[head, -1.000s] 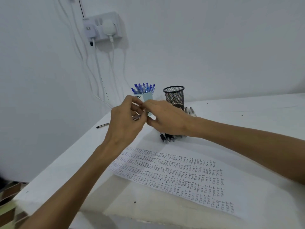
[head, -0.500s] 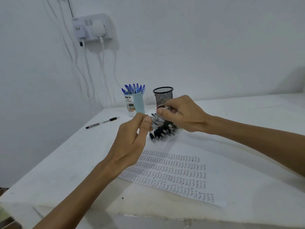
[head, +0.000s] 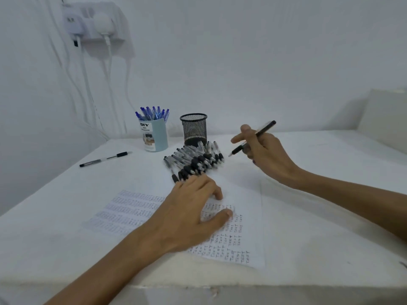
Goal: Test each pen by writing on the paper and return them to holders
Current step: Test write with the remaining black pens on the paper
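My right hand (head: 265, 154) holds a black pen (head: 253, 137) in the air, tip pointing down-left, right of the pen pile. My left hand (head: 193, 208) rests flat with spread fingers on the paper (head: 244, 194), which carries rows of handwritten test words. A pile of several black pens (head: 195, 160) lies on the table just beyond my left hand. Behind the pile stands a black mesh holder (head: 193, 128), empty as far as I can see. Left of it a light-blue holder (head: 155, 135) is filled with several blue pens.
A single black pen (head: 104, 159) lies apart at the left of the white table (head: 319, 205). A wall socket (head: 94, 25) with plugs and hanging white cables sits at the upper left. A white block (head: 383, 111) stands at the far right.
My right hand lifted a black pen off the pile and moved right with it. My left hand dropped from the air onto the paper and now lies flat.
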Motion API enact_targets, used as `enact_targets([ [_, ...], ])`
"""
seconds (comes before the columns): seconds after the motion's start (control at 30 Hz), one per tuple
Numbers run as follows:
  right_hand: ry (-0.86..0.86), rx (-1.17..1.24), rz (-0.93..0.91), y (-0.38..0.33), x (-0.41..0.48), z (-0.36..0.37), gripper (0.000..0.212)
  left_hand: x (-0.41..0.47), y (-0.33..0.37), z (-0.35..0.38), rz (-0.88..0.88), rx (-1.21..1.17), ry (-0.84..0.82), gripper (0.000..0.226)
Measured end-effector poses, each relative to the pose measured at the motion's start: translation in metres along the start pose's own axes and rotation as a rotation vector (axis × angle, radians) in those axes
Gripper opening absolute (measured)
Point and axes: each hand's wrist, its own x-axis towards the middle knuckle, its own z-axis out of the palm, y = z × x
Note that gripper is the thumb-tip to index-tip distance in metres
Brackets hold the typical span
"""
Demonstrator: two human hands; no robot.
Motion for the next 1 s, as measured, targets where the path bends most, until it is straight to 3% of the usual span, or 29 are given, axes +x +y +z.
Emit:
enact_targets([
  [0.13, -0.163, 0.236, 0.183, 0.007, -0.016, -0.008, 0.050, -0.001, -0.001, 0.000, -0.030, -0.017, -0.016, 0.054],
  [0.23, -0.269, 0.220, 0.195, 0.006, -0.028, -0.006, 0.035, 0.000, 0.001, -0.002, -0.037, -0.018, -0.031, 0.063],
  [0.33, -0.395, 0.239, 0.242, 0.001, -0.037, -0.002, 0.036, -0.002, 0.001, -0.003, -0.036, -0.023, -0.034, 0.065],
  [0.47, -0.542, 0.209, 0.126, -0.006, -0.043, -0.003, 0.027, -0.001, 0.001, -0.002, -0.042, -0.017, -0.044, 0.065],
  [0.57, -0.543, 0.161, 0.081, -0.005, -0.045, -0.002, 0.009, -0.001, 0.001, -0.002, -0.041, -0.016, -0.043, 0.064],
  [1.0, -0.529, 0.068, 0.011, -0.004, -0.049, 0.000, 0.019, -0.001, 0.000, -0.001, -0.050, -0.011, -0.054, 0.067],
])
